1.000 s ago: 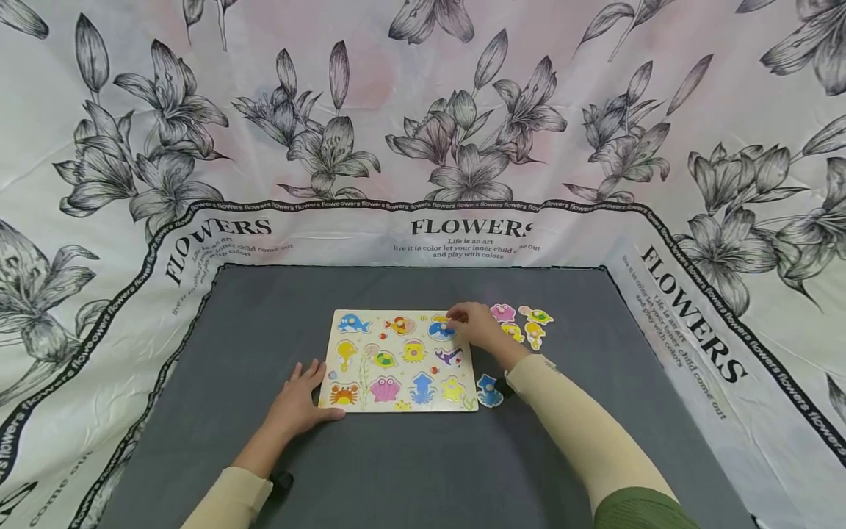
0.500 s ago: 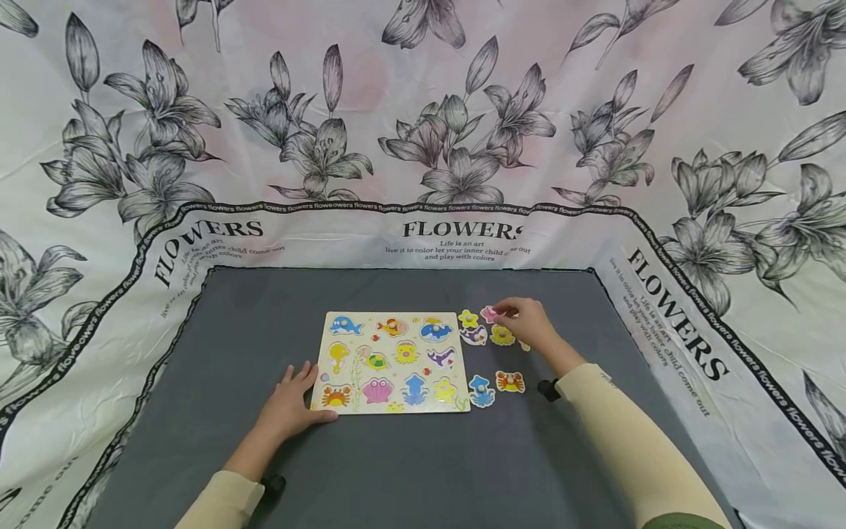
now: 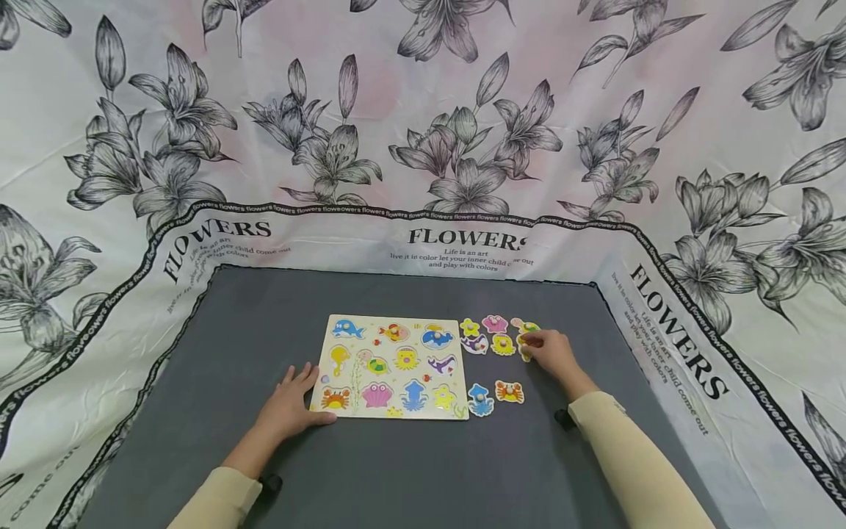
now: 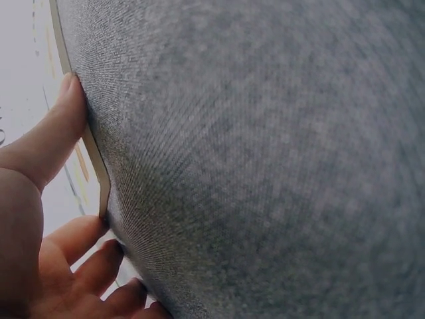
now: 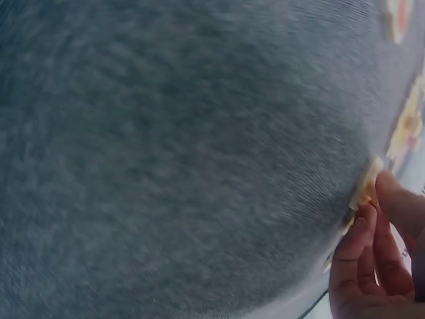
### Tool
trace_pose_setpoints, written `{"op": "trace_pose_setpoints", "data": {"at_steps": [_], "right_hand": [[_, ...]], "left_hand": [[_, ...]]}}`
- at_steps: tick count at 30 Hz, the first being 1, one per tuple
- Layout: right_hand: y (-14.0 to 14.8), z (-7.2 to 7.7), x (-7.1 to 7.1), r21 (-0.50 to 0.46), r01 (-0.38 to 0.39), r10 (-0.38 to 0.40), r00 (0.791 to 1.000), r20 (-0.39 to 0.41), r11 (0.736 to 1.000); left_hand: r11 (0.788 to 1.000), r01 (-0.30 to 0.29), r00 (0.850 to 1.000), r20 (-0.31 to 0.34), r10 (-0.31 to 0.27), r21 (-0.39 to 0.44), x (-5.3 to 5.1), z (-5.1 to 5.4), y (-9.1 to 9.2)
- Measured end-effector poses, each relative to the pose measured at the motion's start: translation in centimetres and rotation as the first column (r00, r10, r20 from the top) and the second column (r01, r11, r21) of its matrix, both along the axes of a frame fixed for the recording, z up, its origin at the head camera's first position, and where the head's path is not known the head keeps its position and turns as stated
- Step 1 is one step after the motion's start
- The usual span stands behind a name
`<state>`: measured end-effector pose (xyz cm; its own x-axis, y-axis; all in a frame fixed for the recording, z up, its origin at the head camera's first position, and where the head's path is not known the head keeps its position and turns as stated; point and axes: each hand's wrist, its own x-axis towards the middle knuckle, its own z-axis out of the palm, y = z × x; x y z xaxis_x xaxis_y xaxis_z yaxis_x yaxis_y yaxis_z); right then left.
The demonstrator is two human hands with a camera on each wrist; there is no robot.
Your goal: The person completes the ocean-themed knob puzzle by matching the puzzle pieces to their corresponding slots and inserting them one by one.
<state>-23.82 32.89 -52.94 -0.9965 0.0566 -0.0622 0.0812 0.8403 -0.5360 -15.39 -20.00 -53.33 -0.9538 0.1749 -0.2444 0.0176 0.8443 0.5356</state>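
A wooden puzzle board [image 3: 432, 378] with sea-animal pictures lies on the grey cloth. My left hand [image 3: 291, 399] rests at its lower-left corner, thumb along the front edge and fingers along the left side; in the left wrist view the thumb [image 4: 63, 126] touches the board's edge. To the right of the board, my right hand [image 3: 555, 358] pinches a yellow puzzle piece [image 3: 525, 348], mostly hidden by the fingers. The right wrist view shows that pale yellow piece [image 5: 366, 185] between thumb and fingertips, at the cloth. Just beyond it lies a green turtle piece [image 3: 526, 325].
Loose pieces lie right of the board: a yellow star [image 3: 470, 328], a pink shell [image 3: 495, 324], a purple whale [image 3: 474, 344], a yellow octopus [image 3: 503, 344], a blue squid [image 3: 480, 401] and a red crab [image 3: 510, 391]. A flower-printed cloth [image 3: 357, 242] rises behind.
My right hand has left the blue whale at the board's upper right, passed over the pink shell and reached the yellow piece farther right. My left hand stays at the corner.
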Motion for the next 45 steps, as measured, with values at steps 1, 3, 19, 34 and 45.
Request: {"op": "trace_pose_setpoints", "data": {"at_steps": [1,3,19,34,45], "right_hand": [[-0.1,-0.2,0.0,0.006,0.0,0.0,1.0,-0.008,1.0],[-0.2,-0.5,0.0,0.02,0.011,-0.01,1.0,-0.011,1.0],[-10.2,3.7,-0.8,-0.09,-0.107,0.095,0.987,-0.126,0.99],[-32.4,3.3,-1.4,-0.123,-0.426,0.424,0.905,-0.043,0.896],[-36.4,0.2,-1.7,0.025,-0.478,0.477,0.878,0.028,0.878]], "left_hand": [[1.0,0.001,1.0,0.0,-0.001,0.001,0.0,-0.1,0.0],[1.0,0.001,1.0,0.007,-0.001,0.003,0.2,-0.2,-0.1],[1.0,-0.025,1.0,0.019,0.025,-0.007,-0.1,0.1,-0.9],[1.0,-0.012,1.0,0.007,0.013,-0.017,-0.1,0.6,-1.5],[1.0,0.015,1.0,-0.011,-0.015,0.008,-0.5,0.2,-0.5]]}}
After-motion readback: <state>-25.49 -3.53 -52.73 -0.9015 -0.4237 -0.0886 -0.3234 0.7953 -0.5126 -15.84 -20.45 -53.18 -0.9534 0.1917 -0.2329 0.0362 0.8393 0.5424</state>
